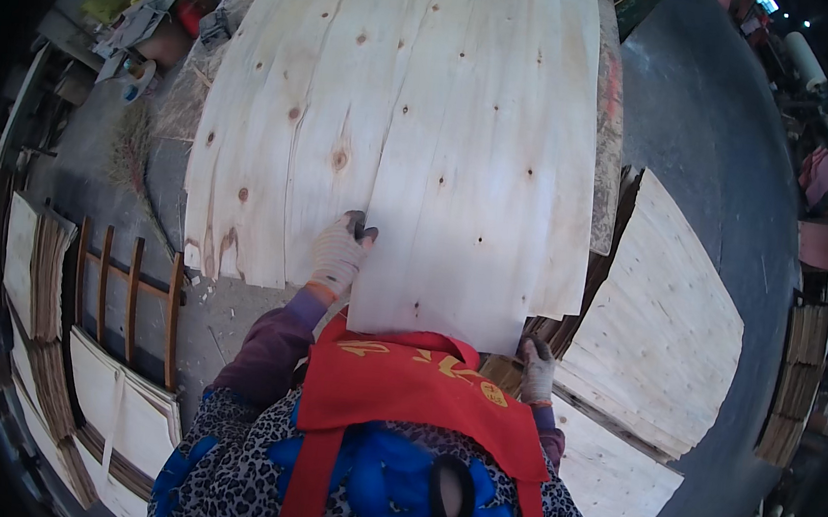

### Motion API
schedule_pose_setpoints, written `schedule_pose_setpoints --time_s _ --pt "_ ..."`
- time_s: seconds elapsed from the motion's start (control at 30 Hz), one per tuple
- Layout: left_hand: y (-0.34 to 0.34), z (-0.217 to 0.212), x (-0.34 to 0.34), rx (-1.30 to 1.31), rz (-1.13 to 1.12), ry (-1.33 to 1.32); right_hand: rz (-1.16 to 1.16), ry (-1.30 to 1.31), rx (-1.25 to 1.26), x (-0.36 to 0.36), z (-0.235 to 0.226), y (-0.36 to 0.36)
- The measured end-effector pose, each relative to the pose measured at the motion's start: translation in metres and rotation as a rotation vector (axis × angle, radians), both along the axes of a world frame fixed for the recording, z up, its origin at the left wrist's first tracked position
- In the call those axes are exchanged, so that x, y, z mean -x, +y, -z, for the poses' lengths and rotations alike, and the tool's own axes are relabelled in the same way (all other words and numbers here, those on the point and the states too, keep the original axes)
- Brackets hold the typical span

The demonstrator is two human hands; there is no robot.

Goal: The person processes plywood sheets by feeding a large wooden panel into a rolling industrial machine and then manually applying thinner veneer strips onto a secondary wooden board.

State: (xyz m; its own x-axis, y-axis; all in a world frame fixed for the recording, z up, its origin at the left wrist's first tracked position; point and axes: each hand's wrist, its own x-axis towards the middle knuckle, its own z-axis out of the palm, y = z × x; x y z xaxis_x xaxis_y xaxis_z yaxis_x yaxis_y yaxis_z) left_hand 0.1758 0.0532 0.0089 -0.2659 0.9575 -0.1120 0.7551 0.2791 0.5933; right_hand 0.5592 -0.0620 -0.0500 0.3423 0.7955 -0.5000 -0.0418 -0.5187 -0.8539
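Note:
A narrow pale wood veneer sheet (pixel 439 251) lies over wider veneer sheets (pixel 278 128) and juts toward me past their near edge. My left hand (pixel 338 257), in a light knit glove with dark fingertips, is closed at the left edge of the narrow sheet, thumb and forefinger pinching there. At the sheet's near right corner, my right hand (pixel 537 370), gloved alike, has its fingers bent around the edge. Part of its grip is hidden under the wood. The sheet's near edge almost meets my red apron (pixel 393 380).
More veneer stacks stand at right (pixel 665 320) and lower right (pixel 612 473). Left of me are a slatted wooden frame (pixel 134 298), strapped veneer bundles (pixel 116 395) and a twig broom (pixel 132 155). Grey floor (pixel 710 137) runs along the right side.

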Motion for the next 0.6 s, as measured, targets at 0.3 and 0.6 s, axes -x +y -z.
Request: schedule_pose_setpoints --time_s 0.3,0.6 --pt "-0.041 0.021 -0.022 0.151 -0.092 -0.942 0.005 0.012 -0.306 0.012 -0.057 -0.002" --pt "0.003 -0.045 -0.046 -0.272 0.01 -0.677 0.062 0.088 -0.385 0.01 -0.042 0.055"
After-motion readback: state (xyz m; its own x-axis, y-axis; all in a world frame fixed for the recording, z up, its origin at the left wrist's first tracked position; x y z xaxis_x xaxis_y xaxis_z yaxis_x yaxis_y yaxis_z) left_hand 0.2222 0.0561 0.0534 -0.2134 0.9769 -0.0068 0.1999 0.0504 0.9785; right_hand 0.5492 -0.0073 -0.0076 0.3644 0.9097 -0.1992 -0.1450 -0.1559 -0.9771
